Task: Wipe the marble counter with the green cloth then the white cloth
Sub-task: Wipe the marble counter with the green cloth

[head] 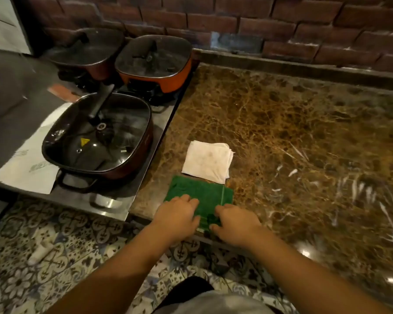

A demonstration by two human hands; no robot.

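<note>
Green cloth (204, 196) lies folded at the marble counter's (293, 137) near edge, both the left hand (177, 214) and right hand (234, 220) pinching it with curled fingers. White cloth (208, 160) touches its far side.

The marble counter (293, 137) lies bare to the right of and behind the two cloths, wide open for a hand to sweep as far as the raised ledge under the brick wall (281, 26), which closes off the far side. Near the front left corner, the folded white cloth (207, 161) lies just behind the green cloth (204, 192), their edges touching. On the left, the counter ends at the stove (132, 191), where three lidded pans crowd together; the nearest pan (98, 137) stands close to the counter's edge.
</note>
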